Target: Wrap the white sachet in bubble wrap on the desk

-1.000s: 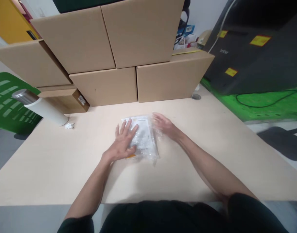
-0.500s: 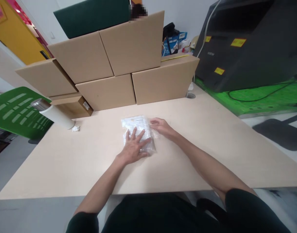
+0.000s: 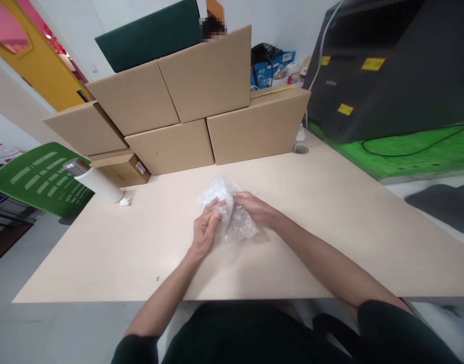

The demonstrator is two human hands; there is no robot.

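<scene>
Clear, crinkled bubble wrap (image 3: 242, 223) lies at the middle of the table, partly lifted between my hands. Something flat and whitish (image 3: 217, 188) shows at its far left side; its kind is hidden by the plastic and the fingers. My left hand (image 3: 206, 228) grips the near left edge of the wrap, thumb on top and fingers beneath or behind it. From the right, my right hand (image 3: 254, 207) pinches the upper part of the wrap, its fingertips bent inward and partly covered by plastic.
Stacked cardboard boxes (image 3: 171, 149) line the table's (image 3: 140, 253) far side. A white bottle with a metal cap (image 3: 100, 186) stands at the left beside a crumpled white scrap (image 3: 125, 201). A large dark Brother machine (image 3: 368, 101) stands at the right, and a green chair (image 3: 45, 172) at the left.
My left hand was spread flat on the package and has now closed on its edge. The right hand has pulled up the plastic, which is looser and bulges to the right. The view shifted slightly.
</scene>
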